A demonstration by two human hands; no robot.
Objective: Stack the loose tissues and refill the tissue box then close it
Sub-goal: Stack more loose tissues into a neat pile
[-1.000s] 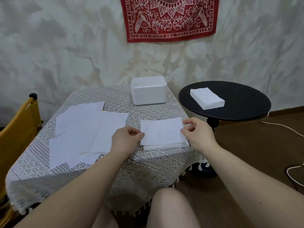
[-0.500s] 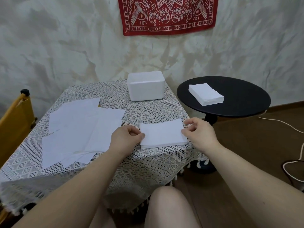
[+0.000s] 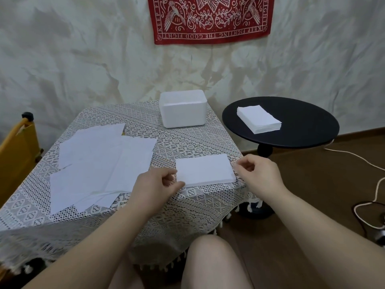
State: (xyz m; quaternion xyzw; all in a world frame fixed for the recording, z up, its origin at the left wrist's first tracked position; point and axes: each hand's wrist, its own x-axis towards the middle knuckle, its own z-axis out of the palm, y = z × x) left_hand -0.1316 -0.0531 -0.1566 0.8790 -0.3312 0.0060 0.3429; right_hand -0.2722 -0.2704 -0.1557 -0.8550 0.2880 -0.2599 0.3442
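- Tissues are what we have before us: loose tissues (image 3: 100, 165) lie spread flat and overlapping on the left half of our table (image 3: 187, 142), which wears a white lace cloth.
- At the far left edge we see part of a yellow chair (image 3: 16, 151) beside the table.
- Our left hand (image 3: 155, 187) rests on the cloth between the loose sheets and a small neat stack (image 3: 205, 170); the fingers are curled in, and the thumb and fingertips touch the stack's near left corner. Whether they pinch the stack or merely rest against it, we cannot tell.
- The small stack sits squared up near the front right edge of the table, lying flat between our two hands.
- Behind it, at the far edge of the table close to the wall, stands the white tissue box (image 3: 183, 109), well apart from both hands and touched by neither.
- Above the box a red bandana (image 3: 210, 17) with white print hangs on the wall.
- Our right hand (image 3: 258, 174) sits just beside the stack's right edge, fingers loosely curled and thumb tucked toward them, with nothing in its grasp.
- Farther right, a round black side table (image 3: 308, 130) carries a second, thicker stack of tissues (image 3: 258, 118).
- On the brown floor at the far right, a white cord (image 3: 354, 161) trails toward the edge of view.
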